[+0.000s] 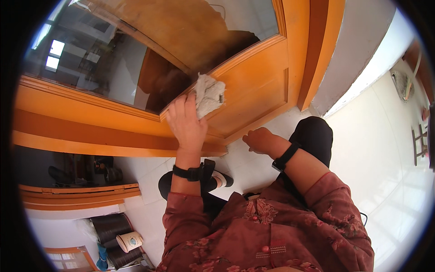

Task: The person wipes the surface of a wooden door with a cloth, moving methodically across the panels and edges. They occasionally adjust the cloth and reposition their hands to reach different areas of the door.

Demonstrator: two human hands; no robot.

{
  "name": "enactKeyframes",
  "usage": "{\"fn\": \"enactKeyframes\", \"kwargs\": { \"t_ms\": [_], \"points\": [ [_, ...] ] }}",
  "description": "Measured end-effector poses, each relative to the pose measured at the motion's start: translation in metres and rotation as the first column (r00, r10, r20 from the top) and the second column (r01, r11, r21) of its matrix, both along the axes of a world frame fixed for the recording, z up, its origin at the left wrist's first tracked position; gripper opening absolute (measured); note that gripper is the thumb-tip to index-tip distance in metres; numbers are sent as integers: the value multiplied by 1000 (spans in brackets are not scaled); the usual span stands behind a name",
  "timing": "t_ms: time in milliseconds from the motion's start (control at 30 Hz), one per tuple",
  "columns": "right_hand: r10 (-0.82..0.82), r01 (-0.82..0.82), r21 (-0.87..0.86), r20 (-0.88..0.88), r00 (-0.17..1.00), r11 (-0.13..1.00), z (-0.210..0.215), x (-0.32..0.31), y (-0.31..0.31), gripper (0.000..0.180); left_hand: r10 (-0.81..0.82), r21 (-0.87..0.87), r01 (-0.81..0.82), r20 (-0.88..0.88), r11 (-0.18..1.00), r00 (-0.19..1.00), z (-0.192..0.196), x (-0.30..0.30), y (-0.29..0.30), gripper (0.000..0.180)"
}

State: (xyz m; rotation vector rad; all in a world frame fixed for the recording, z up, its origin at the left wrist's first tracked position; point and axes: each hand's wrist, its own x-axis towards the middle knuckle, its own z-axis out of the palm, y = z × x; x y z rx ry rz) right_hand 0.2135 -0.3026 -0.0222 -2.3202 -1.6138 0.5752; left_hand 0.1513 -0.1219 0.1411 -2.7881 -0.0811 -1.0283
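Note:
My left hand (186, 121) is closed on a crumpled grey cloth (210, 95), which lies against the orange wooden door (253, 86). The cloth touches the moulding where the lower panel meets the glass pane (113, 68). Low in front of my body, my right hand (262, 140) hangs apart from the door with its fingers curled in. What those fingers hold, if anything, is hidden. A black strap with a small device circles each wrist.
At lower left stand a dark brown seat (111, 226) and a pale paper cup (129, 241). Dark objects sit in an opening (86, 170) beyond the door's edge. White floor tiles (371, 149) stretch to the right, with a grey mat (402, 85) and a small wooden stool (420, 144).

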Motion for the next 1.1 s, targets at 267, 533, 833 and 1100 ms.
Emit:
{"fn": "enactKeyframes", "kwargs": {
  "t_ms": [267, 533, 833, 1100],
  "points": [
    [45, -44, -54, 4, 999, 998, -5, -4, 8, 33, 205, 58, -210, 77, 976, 976, -9, -56, 47, 57],
    [66, -63, -46, 54, 996, 997, -4, -15, 7, 33, 138, 66, -141, 50, 988, 989, -7, -22, 21, 57],
    [62, -65, 43, 63, 996, 997, -2, -20, 4, 25, -47, 34, 49, -60, 998, 997, 12, 52, -43, 50],
    [-52, 53, 111, -15, 999, 992, -12, -14, 6, 13, -221, 60, 228, -101, 972, 970, 22, 123, -94, 37]
  ]
}}
